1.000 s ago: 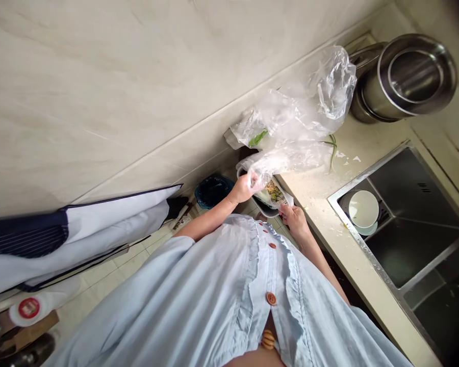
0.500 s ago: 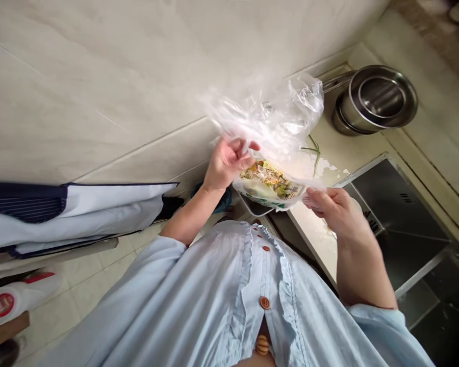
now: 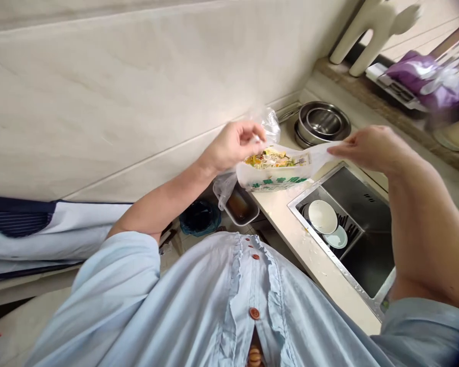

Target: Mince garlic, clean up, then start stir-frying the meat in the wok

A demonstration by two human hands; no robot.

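Note:
A white plastic bag (image 3: 271, 178) with green print is stretched between my two hands above the counter corner. Through its open top show food scraps (image 3: 277, 159), pale shreds mixed with yellow and green bits. My left hand (image 3: 239, 145) pinches the bag's left edge, fingers curled. With fingers and thumb closed, my right hand (image 3: 363, 147) pulls the bag's right handle out to the side. Behind my left hand lies a crumpled clear plastic bag (image 3: 271, 125), partly hidden.
Stacked steel pots (image 3: 323, 124) stand at the back of the counter (image 3: 275, 206). Right of it is a steel sink (image 3: 371, 204) with bowls (image 3: 322, 216). Below the counter end are a tray with brown liquid (image 3: 240, 205) and a lined bin (image 3: 201, 216). A tiled wall (image 3: 137, 92) rises ahead.
My right hand has moved up and outward, drawing the bag's handle taut. The clear plastic near my left hand is lower and behind it. The view has shifted, showing more sink and windowsill.

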